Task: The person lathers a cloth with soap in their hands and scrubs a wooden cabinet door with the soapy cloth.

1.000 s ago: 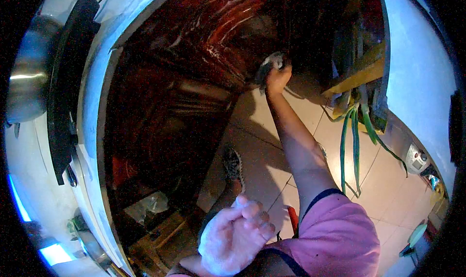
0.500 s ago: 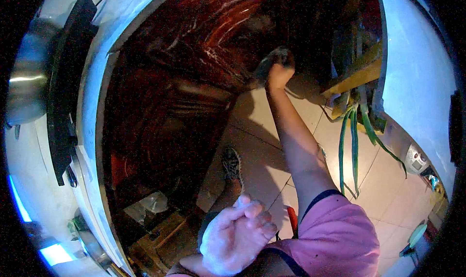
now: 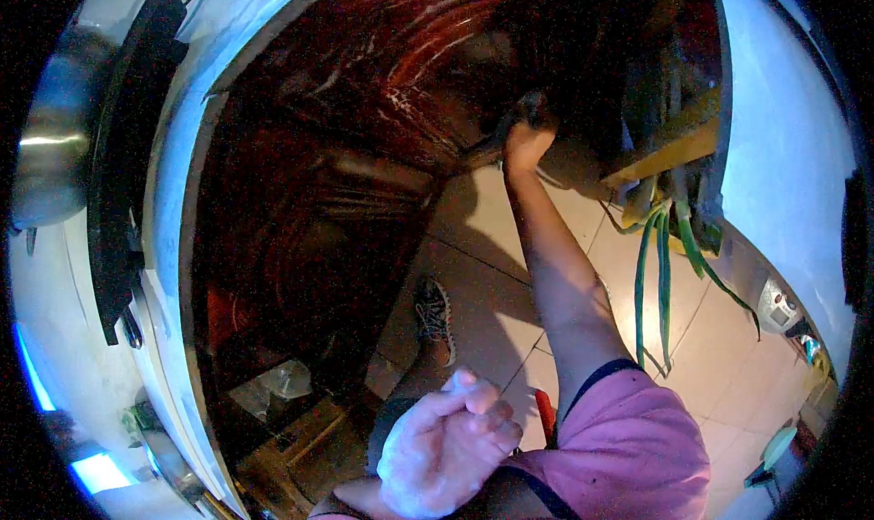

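Note:
My right hand (image 3: 530,147) reaches far forward, its fingers closed around a dark, rag-like thing (image 3: 532,110) whose kind is hard to make out in the shade. That thing is at the lower edge of a glossy dark reddish-brown panel (image 3: 401,92) with a carved-looking pattern, just above the tiled floor. Close to my body, my left hand (image 3: 451,447) is raised with the palm up. Its fingers are curled in, and nothing shows in them.
Pale floor tiles (image 3: 482,219) lie below, with my shoe (image 3: 434,309) on them. Long green leaves (image 3: 663,283) hang beside a wooden shelf (image 3: 669,151) at right. A pale counter edge (image 3: 196,137) curves along the left, with a metal pot (image 3: 50,147) beyond. A clear plastic bag (image 3: 289,379) lies lower left.
My right hand has shifted slightly down and right with the dark thing, which now looks less blurred. My left hand stays almost in place.

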Demonstrator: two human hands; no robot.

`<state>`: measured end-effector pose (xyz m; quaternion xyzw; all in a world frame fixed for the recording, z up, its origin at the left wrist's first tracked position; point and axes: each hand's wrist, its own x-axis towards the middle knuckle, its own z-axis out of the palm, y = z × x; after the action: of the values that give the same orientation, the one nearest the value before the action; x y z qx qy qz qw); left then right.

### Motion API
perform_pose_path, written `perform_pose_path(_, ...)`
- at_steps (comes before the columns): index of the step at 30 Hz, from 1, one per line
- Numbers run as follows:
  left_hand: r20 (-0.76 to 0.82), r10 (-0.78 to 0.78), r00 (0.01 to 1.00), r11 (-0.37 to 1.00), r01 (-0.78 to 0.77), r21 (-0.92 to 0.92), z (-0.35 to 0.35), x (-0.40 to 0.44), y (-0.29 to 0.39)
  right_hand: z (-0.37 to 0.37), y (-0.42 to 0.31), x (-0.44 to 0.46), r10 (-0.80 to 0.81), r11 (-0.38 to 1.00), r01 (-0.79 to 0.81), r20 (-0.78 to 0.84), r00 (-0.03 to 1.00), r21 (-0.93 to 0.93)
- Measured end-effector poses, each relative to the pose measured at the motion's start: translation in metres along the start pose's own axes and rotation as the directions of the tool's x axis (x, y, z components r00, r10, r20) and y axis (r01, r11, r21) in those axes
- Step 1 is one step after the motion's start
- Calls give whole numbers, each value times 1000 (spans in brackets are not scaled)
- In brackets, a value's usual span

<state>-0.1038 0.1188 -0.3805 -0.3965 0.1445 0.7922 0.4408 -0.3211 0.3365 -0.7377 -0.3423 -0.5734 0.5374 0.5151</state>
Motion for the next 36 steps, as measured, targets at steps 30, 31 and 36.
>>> perform_pose_path(30,144,-16,989,996,3,90,12,-1,0,-5,-8,-14,-22,971,15,-24,999,-240)
perform_pose_path(31,151,-22,988,995,7,99,12,-1,0,-9,-3,-16,103,890,-73,42,994,-451)
perform_pose_path(36,132,-13,991,996,1,87,13,0,0,29,-50,0,-32,939,51,-63,998,339)
